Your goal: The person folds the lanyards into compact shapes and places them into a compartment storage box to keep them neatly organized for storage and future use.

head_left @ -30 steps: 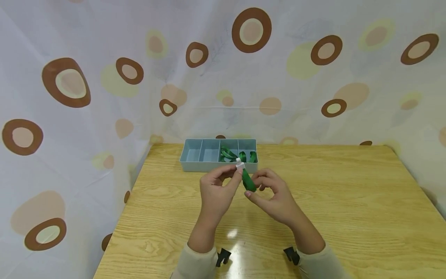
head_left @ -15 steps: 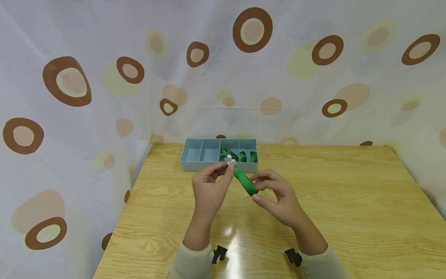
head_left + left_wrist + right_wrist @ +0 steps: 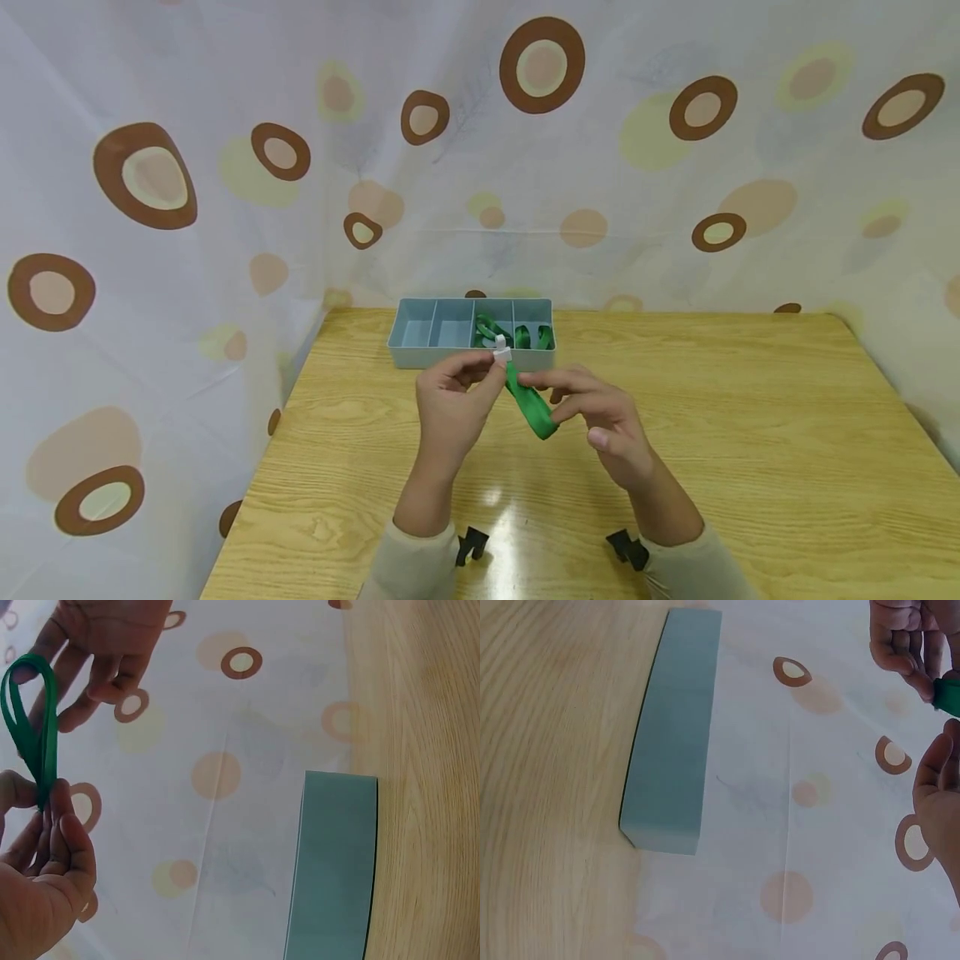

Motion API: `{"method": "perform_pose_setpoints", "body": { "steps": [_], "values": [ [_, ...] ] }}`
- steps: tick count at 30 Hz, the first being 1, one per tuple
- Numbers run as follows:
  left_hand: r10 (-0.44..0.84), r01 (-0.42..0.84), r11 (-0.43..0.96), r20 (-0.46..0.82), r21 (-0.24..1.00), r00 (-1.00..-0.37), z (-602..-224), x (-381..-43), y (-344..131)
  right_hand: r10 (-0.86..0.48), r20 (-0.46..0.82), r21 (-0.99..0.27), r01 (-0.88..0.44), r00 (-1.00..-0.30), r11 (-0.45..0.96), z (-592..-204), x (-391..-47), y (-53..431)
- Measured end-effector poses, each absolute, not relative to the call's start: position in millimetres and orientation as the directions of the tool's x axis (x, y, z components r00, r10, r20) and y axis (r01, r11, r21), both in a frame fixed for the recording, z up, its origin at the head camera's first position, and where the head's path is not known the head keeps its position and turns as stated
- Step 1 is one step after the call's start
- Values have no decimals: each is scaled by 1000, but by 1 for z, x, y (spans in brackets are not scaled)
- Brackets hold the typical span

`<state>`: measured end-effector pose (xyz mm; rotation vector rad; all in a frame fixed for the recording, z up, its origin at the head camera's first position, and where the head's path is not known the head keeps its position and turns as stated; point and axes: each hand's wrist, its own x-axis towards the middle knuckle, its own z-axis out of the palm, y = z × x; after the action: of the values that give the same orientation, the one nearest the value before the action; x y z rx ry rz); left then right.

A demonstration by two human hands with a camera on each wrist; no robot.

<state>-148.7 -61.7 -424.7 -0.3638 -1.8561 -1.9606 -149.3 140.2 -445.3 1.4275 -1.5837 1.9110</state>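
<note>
In the head view, my left hand (image 3: 459,408) pinches a green ribbon loop (image 3: 534,410) at its narrow end, where a small white plastic piece (image 3: 502,353) sticks up past the fingertips. The loop slants down to the right, above the table. My right hand (image 3: 600,417) is beside it, index and middle fingertips at the ribbon and thumb held away. The left wrist view has the ribbon loop (image 3: 46,727) standing up from my left hand (image 3: 49,877), with fingers of my right hand (image 3: 97,652) at its wide end. In the right wrist view the ribbon (image 3: 949,696) is partly cut off.
Behind the hands, a blue-grey divided box (image 3: 420,358) stands at the back of the wooden table (image 3: 750,417). More green ribbon loops (image 3: 542,337) lie in its two right compartments. A patterned curtain (image 3: 480,167) hangs behind.
The left hand has shifted left with the ribbon loop. The right hand's thumb has come away from the ribbon, and its index finger has reached up along the loop.
</note>
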Motion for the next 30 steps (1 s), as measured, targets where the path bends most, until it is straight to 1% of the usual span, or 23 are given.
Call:
{"method": "perform_pose_setpoints", "body": {
  "steps": [3, 13, 18, 25, 30],
  "values": [
    [-107, 461, -18, 457, 887, -883, -423, -148, -61, -381, 799, -592, -718, -465, -366, -444, -151, 139],
    [-91, 443, -11, 440, 897, -893, -423, -146, -61, -470, 739, -664, -642, -484, -383, -448, -147, 144],
    [-75, 456, -26, 453, 890, -888, -424, -145, -59, -476, 733, -671, -633, -486, -387, -445, -145, 145],
    [-80, 461, -25, 458, 887, -886, -426, -146, -61, -485, 742, -660, -628, -462, -413, -448, -146, 143],
    [-73, 470, -36, 467, 882, -881, -426, -146, -62, -500, 733, -672, -607, -461, -425, -451, -148, 142]
  ]
}}
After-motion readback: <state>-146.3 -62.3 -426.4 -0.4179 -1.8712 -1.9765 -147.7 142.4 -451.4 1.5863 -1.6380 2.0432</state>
